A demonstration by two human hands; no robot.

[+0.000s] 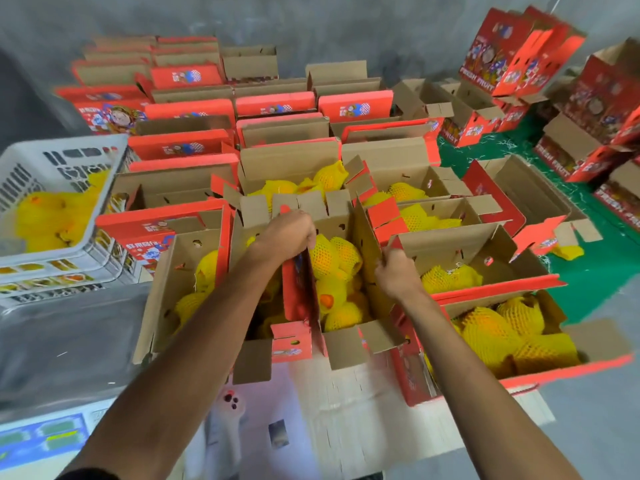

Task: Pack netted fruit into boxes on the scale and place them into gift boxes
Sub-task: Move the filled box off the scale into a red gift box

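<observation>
An open red gift box (343, 344) sits in front of me, holding several fruits in yellow foam net (334, 261). My left hand (285, 233) grips the top edge of the box's left red flap (298, 292), which stands upright. My right hand (398, 275) pinches the edge of the cardboard flap on the box's right side. More open boxes of netted fruit stand to the left (180, 278), to the right (512, 327) and behind (301, 181).
A white plastic crate (52, 216) with netted fruit sits at the left on a steel surface. A scale display (41, 441) shows at bottom left. Rows of gift boxes (277, 109) fill the floor behind; more are stacked at far right on a green mat (588, 285).
</observation>
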